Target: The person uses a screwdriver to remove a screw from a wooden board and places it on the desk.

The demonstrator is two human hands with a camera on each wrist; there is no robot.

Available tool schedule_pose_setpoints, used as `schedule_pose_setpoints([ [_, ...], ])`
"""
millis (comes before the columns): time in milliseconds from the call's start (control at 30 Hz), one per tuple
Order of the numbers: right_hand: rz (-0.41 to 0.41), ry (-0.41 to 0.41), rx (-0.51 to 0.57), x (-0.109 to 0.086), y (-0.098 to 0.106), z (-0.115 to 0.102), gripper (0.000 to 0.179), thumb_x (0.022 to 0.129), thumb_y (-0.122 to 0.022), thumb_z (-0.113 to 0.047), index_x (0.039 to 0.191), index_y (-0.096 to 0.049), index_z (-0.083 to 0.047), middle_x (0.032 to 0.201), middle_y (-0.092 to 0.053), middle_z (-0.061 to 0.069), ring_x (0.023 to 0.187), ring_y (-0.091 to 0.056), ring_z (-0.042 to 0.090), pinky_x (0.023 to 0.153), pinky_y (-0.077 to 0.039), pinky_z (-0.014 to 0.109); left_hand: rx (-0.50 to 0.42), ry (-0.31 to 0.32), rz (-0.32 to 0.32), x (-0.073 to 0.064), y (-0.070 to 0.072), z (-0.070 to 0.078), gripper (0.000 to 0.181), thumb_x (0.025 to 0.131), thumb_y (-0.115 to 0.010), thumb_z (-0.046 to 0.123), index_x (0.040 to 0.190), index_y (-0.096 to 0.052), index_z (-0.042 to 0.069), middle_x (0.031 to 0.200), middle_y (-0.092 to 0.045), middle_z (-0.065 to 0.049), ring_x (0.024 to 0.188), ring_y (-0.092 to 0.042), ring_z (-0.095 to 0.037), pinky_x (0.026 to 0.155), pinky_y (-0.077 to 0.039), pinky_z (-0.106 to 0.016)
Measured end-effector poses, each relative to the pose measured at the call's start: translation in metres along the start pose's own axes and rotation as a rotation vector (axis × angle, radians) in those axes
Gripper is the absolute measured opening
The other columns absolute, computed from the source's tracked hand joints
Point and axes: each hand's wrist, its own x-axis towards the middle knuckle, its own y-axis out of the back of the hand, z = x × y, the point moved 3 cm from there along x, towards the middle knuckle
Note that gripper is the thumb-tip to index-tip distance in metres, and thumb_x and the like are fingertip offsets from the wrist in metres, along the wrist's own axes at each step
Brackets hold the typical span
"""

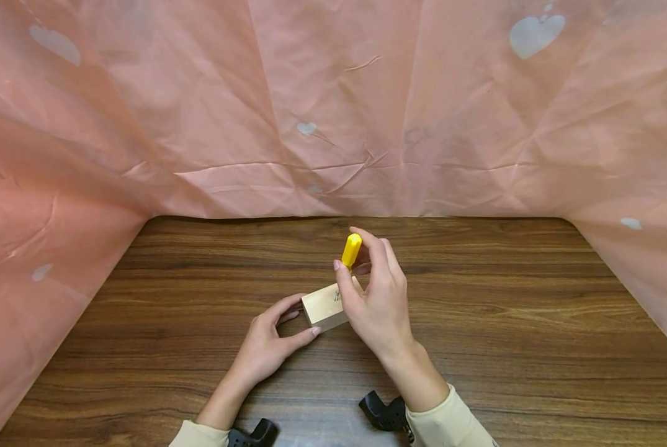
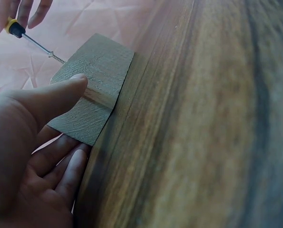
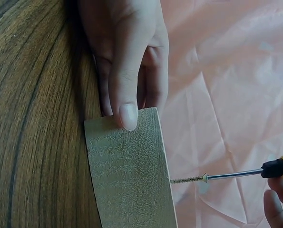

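Note:
A pale wooden block [image 1: 322, 304] lies on the brown tabletop. My left hand [image 1: 263, 347] grips its left end, the thumb on the near side and the fingers at the far side. A threaded screw [image 3: 189, 180] stands upright from the block's top face, much of its thread exposed. Above it, my right hand [image 1: 380, 304] pinches the yellow handle of a screwdriver [image 1: 352, 250] between thumb and fingers. In the right wrist view the metal shaft meets the screw's head, in line with the screw. My right thumb hides the shaft in the head view.
The wood-grain table [image 1: 506, 310] extends around both hands. Pink cloth [image 1: 333, 93] with pale hearts hangs along its back and both sides. Black devices sit at my left wrist [image 1: 253, 434] and right wrist [image 1: 383, 411], close over the table's near part.

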Motion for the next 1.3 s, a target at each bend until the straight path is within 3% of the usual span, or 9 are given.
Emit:
schedule_pose_setpoints([
  [200, 0.001, -0.045, -0.001, -0.0014, 0.0006, -0.0004, 0.039, 0.091, -0.077, -0.002, 0.126, -0.060, 0.002, 0.101, -0.071, 0.012, 0.090, -0.071, 0.022, 0.080, -0.063, 0.035, 0.004, 0.000, -0.001, 0.0004, -0.0010, -0.0010, 0.059, 0.088, -0.092, 0.029, 0.142, -0.069, 0.020, 0.140, -0.073, -0.006, 0.131, -0.069, -0.027, 0.114, -0.054, -0.054],
  [367, 0.001, -0.036, -0.013, -0.0023, 0.0002, 0.0004, 0.032, 0.092, -0.078, -0.006, 0.119, -0.062, 0.001, 0.099, -0.067, 0.011, 0.091, -0.070, 0.022, 0.081, -0.063, 0.037, 0.001, 0.000, 0.003, 0.0007, -0.0018, -0.0008, 0.059, 0.088, -0.092, 0.026, 0.142, -0.069, 0.018, 0.140, -0.073, -0.008, 0.130, -0.070, -0.028, 0.114, -0.055, -0.054],
  [600, 0.011, 0.014, -0.053, -0.0032, 0.0003, 0.0014, 0.028, 0.095, -0.081, -0.013, 0.118, -0.068, -0.002, 0.099, -0.063, 0.011, 0.087, -0.069, 0.020, 0.076, -0.064, 0.035, 0.010, 0.004, 0.002, 0.0012, -0.0027, -0.0004, 0.060, 0.088, -0.092, 0.026, 0.142, -0.069, 0.016, 0.141, -0.073, -0.009, 0.130, -0.070, -0.029, 0.114, -0.055, -0.054],
  [833, 0.046, -0.024, -0.047, -0.0038, 0.0024, 0.0006, 0.024, 0.094, -0.082, -0.011, 0.113, -0.070, -0.003, 0.096, -0.063, 0.010, 0.081, -0.067, 0.018, 0.071, -0.062, 0.029, 0.020, 0.000, -0.005, 0.0039, -0.0017, 0.0008, 0.060, 0.088, -0.091, 0.025, 0.143, -0.069, 0.017, 0.142, -0.072, -0.009, 0.131, -0.070, -0.030, 0.115, -0.054, -0.054],
  [933, 0.052, -0.037, -0.036, -0.0031, 0.0024, 0.0005, 0.024, 0.094, -0.081, -0.009, 0.114, -0.071, -0.002, 0.095, -0.064, 0.010, 0.080, -0.068, 0.018, 0.071, -0.061, 0.025, 0.024, 0.000, -0.002, 0.0038, -0.0010, 0.0011, 0.060, 0.088, -0.091, 0.026, 0.143, -0.069, 0.017, 0.142, -0.072, -0.008, 0.130, -0.070, -0.030, 0.115, -0.054, -0.054],
  [1167, 0.038, -0.056, 0.001, -0.0028, 0.0037, 0.0007, 0.039, 0.094, -0.080, -0.004, 0.131, -0.067, 0.000, 0.099, -0.067, 0.012, 0.082, -0.073, 0.020, 0.073, -0.067, 0.039, 0.016, -0.007, -0.001, 0.0008, 0.0001, -0.0008, 0.060, 0.088, -0.091, 0.028, 0.143, -0.068, 0.016, 0.142, -0.072, -0.009, 0.131, -0.070, -0.029, 0.114, -0.055, -0.053],
  [1300, 0.031, -0.044, -0.005, -0.0026, 0.0037, -0.0014, 0.050, 0.093, -0.081, -0.003, 0.139, -0.064, 0.001, 0.101, -0.072, 0.012, 0.085, -0.075, 0.021, 0.076, -0.067, 0.037, 0.012, -0.011, -0.002, -0.0003, 0.0007, -0.0012, 0.060, 0.089, -0.091, 0.027, 0.143, -0.069, 0.016, 0.142, -0.072, -0.008, 0.130, -0.070, -0.029, 0.114, -0.055, -0.052],
])
